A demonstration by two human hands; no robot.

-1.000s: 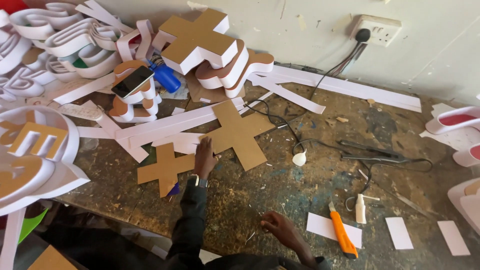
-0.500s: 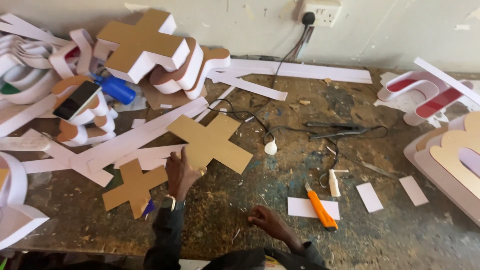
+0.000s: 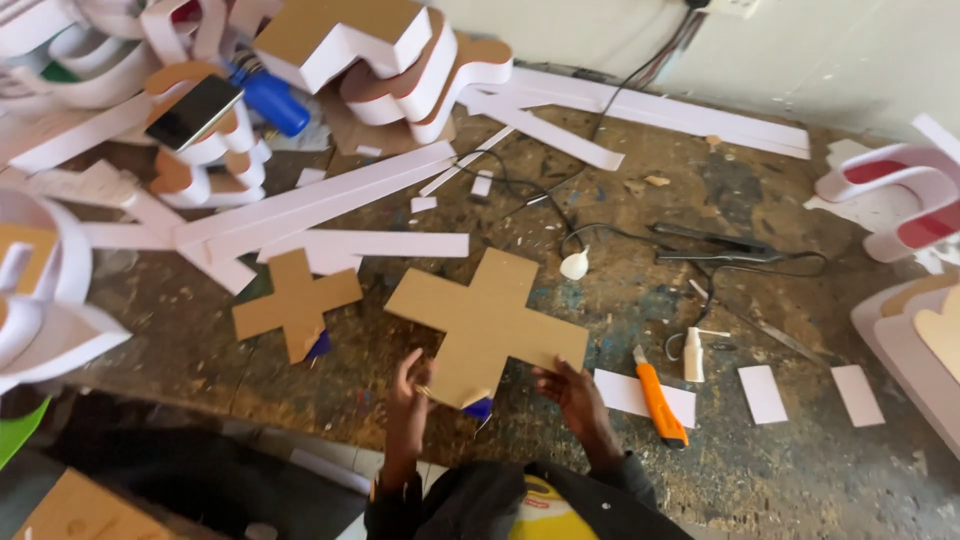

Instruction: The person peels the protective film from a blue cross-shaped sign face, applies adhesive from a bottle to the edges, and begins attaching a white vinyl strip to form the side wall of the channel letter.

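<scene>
Both hands pinch the large brown cardboard cross [image 3: 488, 322] over the paint-stained workbench [image 3: 640, 300], left hand [image 3: 412, 392] at its lower edge, right hand [image 3: 572, 392] at its right arm, beside an orange utility knife [image 3: 660, 402].

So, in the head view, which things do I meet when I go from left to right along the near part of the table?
Small brown cross → left hand → large brown cross → right hand → orange utility knife → small white bottle → two white card pieces.
</scene>
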